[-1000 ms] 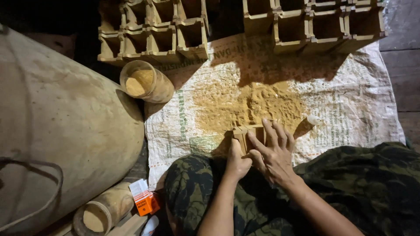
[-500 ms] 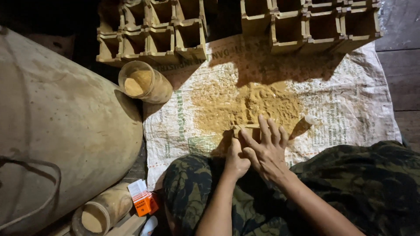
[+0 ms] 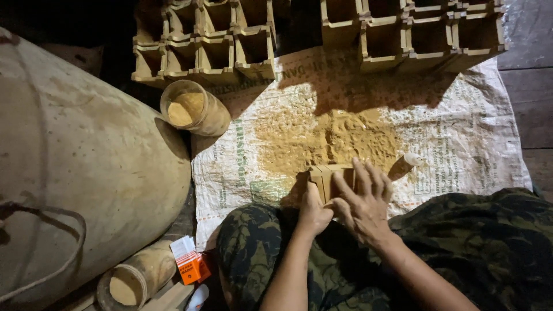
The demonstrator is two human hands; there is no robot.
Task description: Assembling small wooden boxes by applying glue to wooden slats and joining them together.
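While both hands clamp the small wooden box mould [image 3: 329, 177] near the person's knees, even pressure matters: left hand [image 3: 314, 208] braces its left side with curled fingers, right hand [image 3: 364, 203] lies flat over the top, fingers spread. Mould looks tan, square, dusty, sitting at the near edge of the yellow-brown powder pile [image 3: 328, 141] on the woven sack sheet [image 3: 461, 132]. Farther left, an open jar of powder [image 3: 193, 108]; farthest, rows of empty moulds [image 3: 403, 31].
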